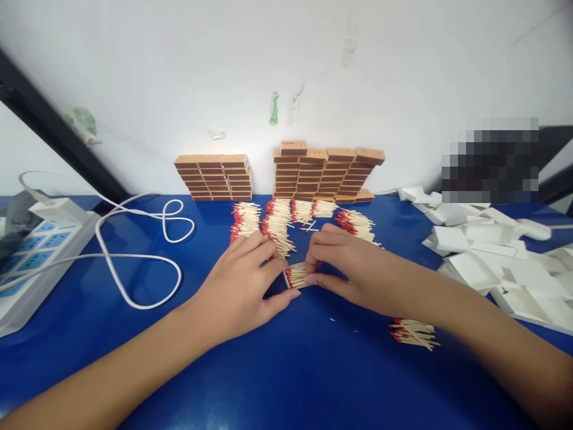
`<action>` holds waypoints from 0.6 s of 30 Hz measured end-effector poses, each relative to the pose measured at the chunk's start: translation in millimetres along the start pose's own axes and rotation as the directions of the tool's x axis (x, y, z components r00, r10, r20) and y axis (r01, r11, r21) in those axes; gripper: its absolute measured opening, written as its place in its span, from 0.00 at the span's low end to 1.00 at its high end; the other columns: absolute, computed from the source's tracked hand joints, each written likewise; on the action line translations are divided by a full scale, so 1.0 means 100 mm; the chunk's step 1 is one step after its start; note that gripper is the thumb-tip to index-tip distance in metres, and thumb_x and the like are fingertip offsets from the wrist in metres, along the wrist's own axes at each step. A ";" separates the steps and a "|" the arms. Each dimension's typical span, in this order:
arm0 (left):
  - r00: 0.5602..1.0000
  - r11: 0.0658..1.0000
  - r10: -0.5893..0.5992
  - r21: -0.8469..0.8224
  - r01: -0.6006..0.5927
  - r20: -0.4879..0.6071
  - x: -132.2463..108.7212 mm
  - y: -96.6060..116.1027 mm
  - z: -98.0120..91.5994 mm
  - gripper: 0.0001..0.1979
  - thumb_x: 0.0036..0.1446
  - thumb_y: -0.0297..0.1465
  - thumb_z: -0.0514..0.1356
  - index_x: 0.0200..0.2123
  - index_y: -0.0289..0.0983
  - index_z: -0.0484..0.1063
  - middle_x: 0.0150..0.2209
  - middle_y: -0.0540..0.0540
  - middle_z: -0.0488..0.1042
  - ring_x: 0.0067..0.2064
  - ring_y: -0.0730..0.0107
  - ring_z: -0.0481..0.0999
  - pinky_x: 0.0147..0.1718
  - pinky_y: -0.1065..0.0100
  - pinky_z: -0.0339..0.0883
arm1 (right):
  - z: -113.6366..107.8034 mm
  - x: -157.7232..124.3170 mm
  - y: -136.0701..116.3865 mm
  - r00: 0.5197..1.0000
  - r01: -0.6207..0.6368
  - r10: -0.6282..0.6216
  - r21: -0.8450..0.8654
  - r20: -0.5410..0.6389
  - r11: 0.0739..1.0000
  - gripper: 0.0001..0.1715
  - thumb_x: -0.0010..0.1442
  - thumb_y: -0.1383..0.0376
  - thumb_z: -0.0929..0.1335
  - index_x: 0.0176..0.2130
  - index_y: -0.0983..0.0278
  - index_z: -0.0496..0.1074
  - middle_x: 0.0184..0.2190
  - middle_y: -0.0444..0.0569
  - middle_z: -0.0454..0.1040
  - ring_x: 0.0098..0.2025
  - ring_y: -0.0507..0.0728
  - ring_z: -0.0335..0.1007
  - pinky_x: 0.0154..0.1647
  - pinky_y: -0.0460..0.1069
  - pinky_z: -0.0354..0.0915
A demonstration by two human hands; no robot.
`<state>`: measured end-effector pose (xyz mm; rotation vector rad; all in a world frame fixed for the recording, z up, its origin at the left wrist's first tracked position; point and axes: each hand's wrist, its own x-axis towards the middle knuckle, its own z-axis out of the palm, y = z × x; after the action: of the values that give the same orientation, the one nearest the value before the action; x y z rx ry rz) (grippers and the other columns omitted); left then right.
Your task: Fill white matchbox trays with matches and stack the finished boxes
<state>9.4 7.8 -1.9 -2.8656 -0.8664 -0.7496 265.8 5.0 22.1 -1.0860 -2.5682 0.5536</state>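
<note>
A small white matchbox tray [286, 278] lies on the blue table, filled with red-headed matches [296, 276] whose heads point left. My left hand [242, 283] grips the tray's left end between thumb and curled fingers. At the right end, my right hand [333, 257] has thumb and fingertips pinched on the matches; its fingers hide that end of the tray. Just beyond the hands lie several match piles, among them one at the left [246, 220] and one at the right [356, 226]. A smaller pile [415, 334] rests below my right forearm.
Two stacks of brown matchboxes, a left one [215, 177] and a wider right one [320, 173], stand against the white wall. Empty white trays [487, 239] are heaped at the right. A power strip [49, 254] and a looping white cable [134, 257] occupy the left.
</note>
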 end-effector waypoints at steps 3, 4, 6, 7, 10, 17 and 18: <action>1.000 1.000 0.005 -0.006 -0.005 -0.010 0.00 0.00 0.00 0.13 0.69 0.40 0.67 0.44 0.34 0.81 0.41 0.43 0.77 0.47 0.56 0.74 0.48 0.54 0.70 | -0.03 0.03 0.04 0.996 -0.039 0.038 -0.012 -0.084 0.999 0.07 0.73 0.64 0.70 0.38 0.60 0.74 0.39 0.51 0.76 0.44 0.61 0.70 0.44 0.55 0.65; 1.000 1.000 0.003 -0.012 -0.003 -0.008 -0.01 0.00 0.00 0.13 0.69 0.39 0.67 0.45 0.34 0.81 0.41 0.43 0.77 0.47 0.56 0.74 0.48 0.54 0.70 | -0.04 0.04 0.06 0.992 -0.049 0.047 -0.016 -0.116 0.999 0.08 0.73 0.63 0.69 0.38 0.60 0.74 0.39 0.51 0.76 0.44 0.61 0.70 0.44 0.55 0.65; 1.000 1.000 -0.001 -0.022 0.002 0.006 -0.01 0.01 -0.01 0.13 0.69 0.39 0.67 0.45 0.34 0.81 0.41 0.43 0.77 0.46 0.56 0.75 0.48 0.54 0.71 | -0.04 0.06 0.07 0.988 -0.055 0.052 -0.012 -0.147 0.998 0.08 0.72 0.62 0.70 0.38 0.60 0.75 0.39 0.51 0.77 0.44 0.61 0.70 0.44 0.55 0.65; 1.000 1.000 -0.002 -0.024 0.003 0.010 0.00 0.01 -0.01 0.13 0.69 0.39 0.67 0.44 0.34 0.81 0.41 0.43 0.77 0.46 0.56 0.75 0.48 0.53 0.71 | -0.03 0.06 0.06 0.989 -0.052 0.051 -0.001 -0.138 0.999 0.07 0.72 0.62 0.70 0.39 0.60 0.76 0.39 0.51 0.77 0.44 0.61 0.71 0.45 0.55 0.66; 1.000 1.000 0.006 -0.018 -0.006 0.006 0.00 0.01 -0.02 0.13 0.69 0.39 0.67 0.44 0.34 0.81 0.40 0.43 0.77 0.46 0.55 0.74 0.48 0.53 0.71 | 0.02 0.06 0.02 0.996 -0.032 0.035 0.044 -0.079 0.999 0.05 0.71 0.63 0.71 0.42 0.59 0.80 0.41 0.52 0.77 0.45 0.61 0.72 0.46 0.55 0.68; 1.000 1.000 -0.004 -0.015 0.004 0.031 -0.01 0.01 0.00 0.13 0.68 0.40 0.67 0.43 0.34 0.81 0.40 0.43 0.76 0.47 0.54 0.74 0.47 0.53 0.71 | 0.02 0.02 -0.01 0.999 -0.027 0.028 0.043 -0.022 0.999 0.06 0.71 0.67 0.71 0.42 0.59 0.81 0.41 0.51 0.76 0.45 0.60 0.73 0.46 0.55 0.69; 0.999 1.000 -0.006 -0.014 0.006 0.032 -0.02 0.01 0.00 0.13 0.68 0.40 0.67 0.43 0.34 0.81 0.40 0.43 0.76 0.46 0.54 0.74 0.47 0.53 0.71 | 0.01 0.01 -0.01 0.999 -0.034 0.035 0.039 -0.018 0.999 0.06 0.71 0.67 0.71 0.42 0.59 0.81 0.41 0.51 0.76 0.45 0.60 0.73 0.45 0.55 0.69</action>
<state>8.5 6.0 -2.2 -2.8965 -0.8774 -0.7161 264.2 5.5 21.8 -1.1191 -2.5165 0.5958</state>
